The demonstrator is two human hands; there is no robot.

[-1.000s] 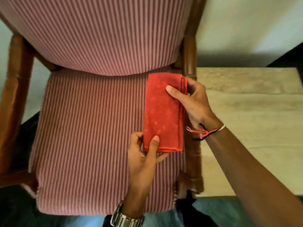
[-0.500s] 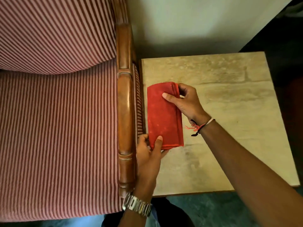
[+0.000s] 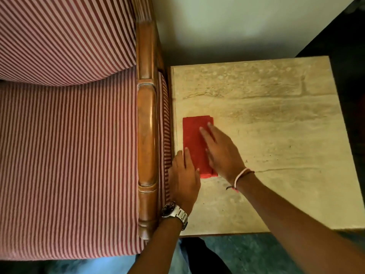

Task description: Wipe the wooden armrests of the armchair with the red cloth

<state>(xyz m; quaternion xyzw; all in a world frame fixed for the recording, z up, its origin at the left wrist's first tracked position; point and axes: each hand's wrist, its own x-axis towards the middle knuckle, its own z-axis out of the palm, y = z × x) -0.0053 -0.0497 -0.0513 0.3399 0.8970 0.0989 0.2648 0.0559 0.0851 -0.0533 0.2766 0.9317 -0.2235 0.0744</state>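
Observation:
The red cloth (image 3: 192, 135), folded into a narrow rectangle, lies flat on the beige stone side table (image 3: 276, 119), close to its left edge. My right hand (image 3: 221, 155) rests palm down on the cloth's right half with the fingers stretched out. My left hand (image 3: 184, 180), with a metal watch on the wrist, lies flat over the cloth's near left corner. Neither hand grips it. The armchair's right wooden armrest (image 3: 147, 135) runs front to back just left of the table. The other armrest is out of view.
The striped pink seat cushion (image 3: 69, 165) and backrest (image 3: 59, 36) fill the left side. A pale wall (image 3: 227, 22) stands behind the table. Dark floor (image 3: 246, 252) shows below the table's front edge.
The cloth went from held up over the seat to the side table, and now lies flat there. Both hands have let go of their pinch and lie flat on it.

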